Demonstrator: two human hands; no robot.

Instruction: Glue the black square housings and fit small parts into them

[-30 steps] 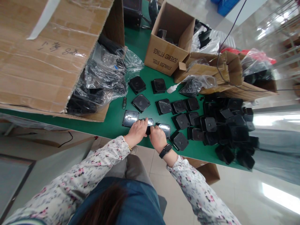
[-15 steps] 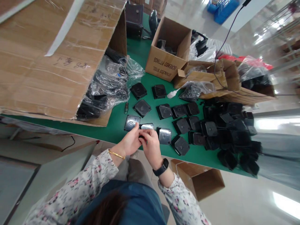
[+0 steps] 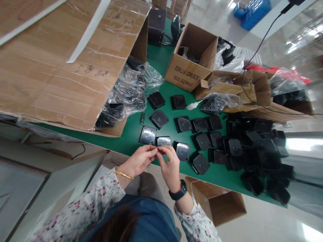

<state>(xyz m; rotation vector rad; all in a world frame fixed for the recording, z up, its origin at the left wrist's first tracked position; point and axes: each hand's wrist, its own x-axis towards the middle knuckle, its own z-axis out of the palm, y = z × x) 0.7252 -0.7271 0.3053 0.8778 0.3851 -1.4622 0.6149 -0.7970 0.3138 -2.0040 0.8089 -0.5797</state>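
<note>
My left hand (image 3: pixel 141 159) and my right hand (image 3: pixel 169 163) meet at the front edge of the green table (image 3: pixel 131 134). Both pinch at the fingertips, around something small and dark that is mostly hidden; its kind does not show. Just beyond the fingers lies a black square housing (image 3: pixel 164 141) with a shiny top, partly covered by my hands. A similar shiny housing (image 3: pixel 147 134) sits to its left, and another housing (image 3: pixel 182 151) to its right. Farther back, a small screwdriver-like tool (image 3: pixel 142 117) lies beside a matte black housing (image 3: pixel 159 119).
A large cardboard box (image 3: pixel 63 74) with plastic-wrapped parts fills the left side. An open box (image 3: pixel 188 75) stands at the back, near a bag of small black parts (image 3: pixel 213 104). Many black housings (image 3: pixel 262 144) are heaped at the right. Below the table edge is an open carton (image 3: pixel 227 206).
The view has shifted, so the table things appear farther right and slightly lower. My hands have drawn a little apart at the palms, while their fingertips still meet.
</note>
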